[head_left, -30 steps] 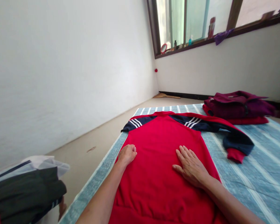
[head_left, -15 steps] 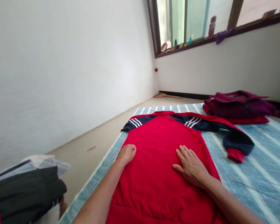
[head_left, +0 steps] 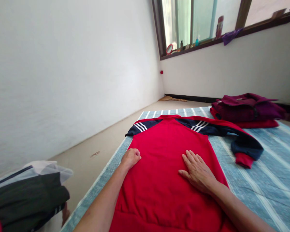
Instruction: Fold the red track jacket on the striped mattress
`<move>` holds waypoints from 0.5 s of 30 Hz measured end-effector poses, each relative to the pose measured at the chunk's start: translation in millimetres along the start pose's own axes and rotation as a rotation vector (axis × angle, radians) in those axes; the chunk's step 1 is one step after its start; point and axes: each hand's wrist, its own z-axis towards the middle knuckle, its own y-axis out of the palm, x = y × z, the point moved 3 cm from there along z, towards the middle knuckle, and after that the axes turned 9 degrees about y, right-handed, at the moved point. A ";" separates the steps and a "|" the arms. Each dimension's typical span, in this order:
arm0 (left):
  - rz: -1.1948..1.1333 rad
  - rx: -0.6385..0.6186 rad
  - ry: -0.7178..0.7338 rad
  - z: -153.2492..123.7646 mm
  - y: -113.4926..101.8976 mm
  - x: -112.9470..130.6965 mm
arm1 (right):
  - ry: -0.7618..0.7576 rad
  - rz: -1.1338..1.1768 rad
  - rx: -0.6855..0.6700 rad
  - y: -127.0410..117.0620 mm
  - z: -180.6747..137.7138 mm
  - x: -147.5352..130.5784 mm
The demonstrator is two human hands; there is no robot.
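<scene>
red top (head_left: 161,164) lies spread — left hand (head_left: 131,157) curled, right hand (head_left: 198,170) flat atop.

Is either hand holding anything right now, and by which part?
The right hand lies flat on the red jacket, holding nothing. The left hand is curled at the jacket's left edge; whether it grips fabric cannot be told.

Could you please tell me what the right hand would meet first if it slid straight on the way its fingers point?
The right hand would first cross more of the red jacket beneath it, then probably reach the collar, though depth is unclear.
</scene>
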 end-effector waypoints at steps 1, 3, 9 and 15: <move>-0.009 -0.004 0.004 0.2 -0.5 -0.2 | 0.000 -0.001 -0.001 -0.1 0.0 0.0; -0.028 -0.013 0.010 0.7 -1.2 -0.4 | 0.000 -0.003 -0.002 -0.3 -0.1 -0.1; -0.086 -0.037 -0.033 6.6 0.9 -2.7 | 0.008 -0.001 -0.010 -1.2 -0.8 -0.4; -0.185 -0.067 -0.131 10.6 5.2 -5.5 | 0.000 0.013 -0.006 1.1 -0.7 0.3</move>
